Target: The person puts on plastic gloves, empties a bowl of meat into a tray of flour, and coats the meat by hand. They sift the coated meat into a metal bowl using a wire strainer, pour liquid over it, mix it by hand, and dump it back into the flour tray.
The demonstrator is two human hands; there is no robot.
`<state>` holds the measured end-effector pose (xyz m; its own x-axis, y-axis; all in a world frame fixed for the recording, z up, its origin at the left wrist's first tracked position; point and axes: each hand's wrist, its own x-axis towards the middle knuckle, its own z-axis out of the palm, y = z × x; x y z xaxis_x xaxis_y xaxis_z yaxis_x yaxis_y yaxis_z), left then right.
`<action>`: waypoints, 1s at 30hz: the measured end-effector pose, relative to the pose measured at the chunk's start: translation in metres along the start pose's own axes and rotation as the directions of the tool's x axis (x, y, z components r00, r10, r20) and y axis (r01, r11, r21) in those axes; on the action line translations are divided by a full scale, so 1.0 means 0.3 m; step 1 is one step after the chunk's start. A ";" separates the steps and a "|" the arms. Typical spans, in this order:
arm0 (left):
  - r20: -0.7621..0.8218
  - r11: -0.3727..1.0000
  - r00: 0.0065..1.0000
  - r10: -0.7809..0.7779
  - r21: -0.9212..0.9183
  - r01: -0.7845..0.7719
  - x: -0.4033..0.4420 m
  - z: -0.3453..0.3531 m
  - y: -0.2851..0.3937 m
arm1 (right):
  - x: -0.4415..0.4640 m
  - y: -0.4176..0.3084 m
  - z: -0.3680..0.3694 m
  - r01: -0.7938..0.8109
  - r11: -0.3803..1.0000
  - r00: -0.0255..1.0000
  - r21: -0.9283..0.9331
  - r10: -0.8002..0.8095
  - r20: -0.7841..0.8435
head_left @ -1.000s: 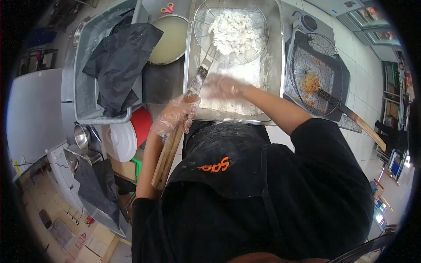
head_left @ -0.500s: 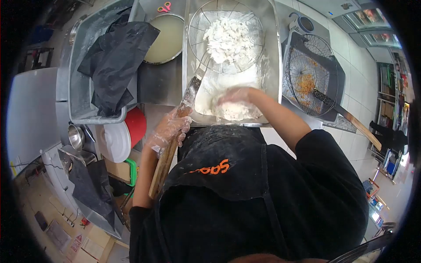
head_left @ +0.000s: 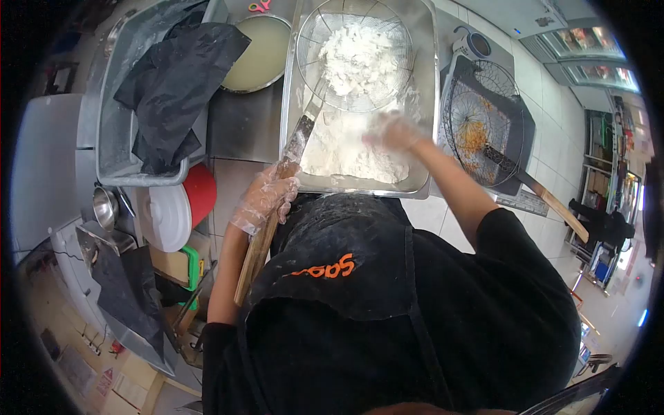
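Note:
My left hand (head_left: 266, 197), in a clear plastic glove, is wrapped round the wooden handle of a wire skimmer (head_left: 299, 142). The skimmer's round mesh lies over the far half of a metal tray (head_left: 430, 104), holding a heap of flour-coated pieces (head_left: 358, 59). White flour (head_left: 346, 155) covers the near part of the tray, with lumps along the front. Over the flour, on its right side, is my right hand (head_left: 398, 131), also gloved. Motion smears its fingers, so I cannot make out whether they hold anything.
Left of the tray stands a pot of pale liquid (head_left: 261, 52), with pink scissors (head_left: 259, 6) behind it. A grey tub (head_left: 107, 145) holds black sheets (head_left: 173, 90). On the right, a second wire skimmer (head_left: 512, 162) rests over a dark tray with orange crumbs (head_left: 472, 135).
My right hand has moved up and right, away from the lumps at the tray's front. The flour there looks flatter and more spread. My left hand keeps its hold on the skimmer handle.

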<state>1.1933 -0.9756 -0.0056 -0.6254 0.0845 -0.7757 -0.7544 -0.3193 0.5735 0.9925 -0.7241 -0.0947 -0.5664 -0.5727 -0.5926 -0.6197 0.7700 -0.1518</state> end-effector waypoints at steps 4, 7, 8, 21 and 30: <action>0.034 1.000 0.999 0.018 -0.013 -0.017 0.002 0.004 -0.014 | -0.124 -0.125 0.082 0.007 0.993 0.994 0.119 -0.020 0.111; 0.009 1.000 1.000 0.017 0.020 -0.017 0.007 0.008 -0.004 | -0.141 -0.152 0.089 -0.055 0.977 0.976 0.205 0.010 0.215; 0.017 1.000 1.000 0.024 0.010 -0.024 0.014 0.006 -0.012 | -0.153 -0.158 0.048 -0.074 0.962 0.961 0.262 -0.001 0.275; 0.008 1.000 1.000 -0.013 0.015 0.013 0.006 0.020 0.000 | 0.017 0.012 -0.225 -0.319 -0.119 0.943 0.940 -0.135 0.303; 0.030 1.000 0.999 -0.021 0.015 0.021 -0.002 0.028 0.024 | 0.052 -0.034 -0.058 -0.094 0.826 0.995 0.556 0.093 0.030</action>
<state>1.1865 -0.9699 0.0013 -0.6148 0.1196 -0.7795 -0.7703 -0.3033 0.5610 0.9805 -0.7459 -0.0887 -0.6052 -0.4897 -0.6277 -0.1560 0.8461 -0.5098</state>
